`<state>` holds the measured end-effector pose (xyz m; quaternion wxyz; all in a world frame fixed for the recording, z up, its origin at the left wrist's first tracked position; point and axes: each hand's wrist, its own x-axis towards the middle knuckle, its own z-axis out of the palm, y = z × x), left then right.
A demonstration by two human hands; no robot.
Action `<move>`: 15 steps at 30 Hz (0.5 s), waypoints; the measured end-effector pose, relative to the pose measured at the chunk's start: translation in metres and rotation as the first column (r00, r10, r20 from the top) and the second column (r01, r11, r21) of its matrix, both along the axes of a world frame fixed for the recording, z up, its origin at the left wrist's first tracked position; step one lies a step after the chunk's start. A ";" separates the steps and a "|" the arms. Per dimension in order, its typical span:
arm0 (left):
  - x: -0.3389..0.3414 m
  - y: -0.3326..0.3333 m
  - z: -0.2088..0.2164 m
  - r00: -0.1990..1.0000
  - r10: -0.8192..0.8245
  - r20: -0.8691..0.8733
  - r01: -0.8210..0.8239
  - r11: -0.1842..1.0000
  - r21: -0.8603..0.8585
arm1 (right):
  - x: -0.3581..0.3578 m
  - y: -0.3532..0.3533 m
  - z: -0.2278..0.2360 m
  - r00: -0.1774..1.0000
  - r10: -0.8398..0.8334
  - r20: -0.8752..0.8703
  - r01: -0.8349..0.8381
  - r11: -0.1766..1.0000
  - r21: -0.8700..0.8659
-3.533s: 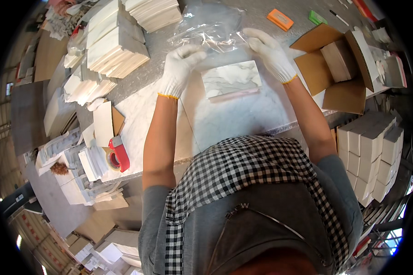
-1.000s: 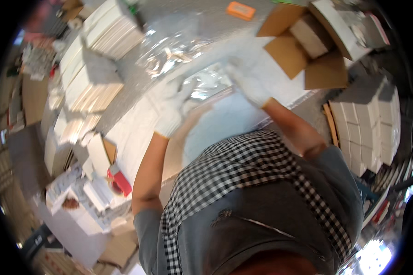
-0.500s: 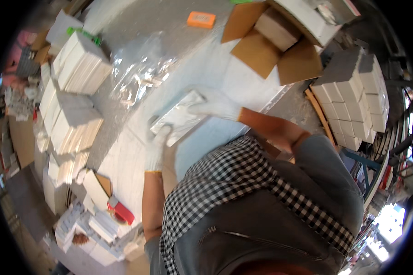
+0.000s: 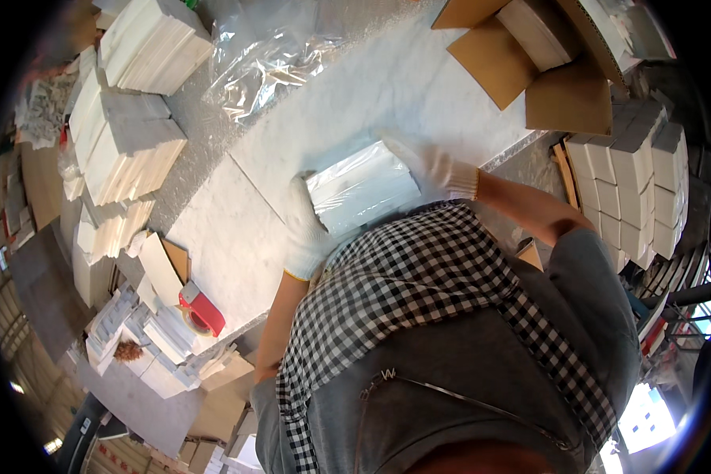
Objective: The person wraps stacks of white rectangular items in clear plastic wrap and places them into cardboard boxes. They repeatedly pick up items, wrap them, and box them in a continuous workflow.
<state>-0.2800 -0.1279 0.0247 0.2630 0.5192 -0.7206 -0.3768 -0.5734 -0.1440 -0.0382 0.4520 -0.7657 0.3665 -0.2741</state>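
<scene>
A flat white block (image 4: 365,189) wrapped in clear, shiny plastic film sits close against my checked apron, over the marble-look slab (image 4: 268,150). My left hand (image 4: 304,225), in a white knitted glove, grips the block's left end. At its right end is my right hand (image 4: 448,170), gloved the same way. Motion smears the right fingers near the block's upper corner, so their hold on it cannot be made out.
Loose clear film (image 4: 272,71) lies beyond the slab. Stacks of white tiles (image 4: 130,150) stand at left, with a red tape dispenser (image 4: 201,310) nearer me. An open cardboard box (image 4: 569,103) is at far right, above stacked white blocks (image 4: 620,182).
The wrapped block has come nearer my body and turned from a steep slant to a more level one. Both hands moved with it, and the right is now at its right end.
</scene>
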 end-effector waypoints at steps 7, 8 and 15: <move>0.003 0.008 -0.024 0.998 -0.043 -0.044 0.045 0.998 0.035 | 0.008 0.021 -0.052 0.996 -0.088 -0.002 0.088 0.994 0.068; 0.003 0.008 -0.023 0.999 -0.046 -0.022 0.047 0.997 0.054 | 0.006 0.016 -0.083 0.996 -0.085 0.005 0.084 0.991 0.108; -0.001 0.002 -0.007 0.999 0.044 0.008 -0.045 0.988 0.147 | 0.015 0.008 -0.018 0.991 -0.129 -0.041 0.120 0.978 -0.168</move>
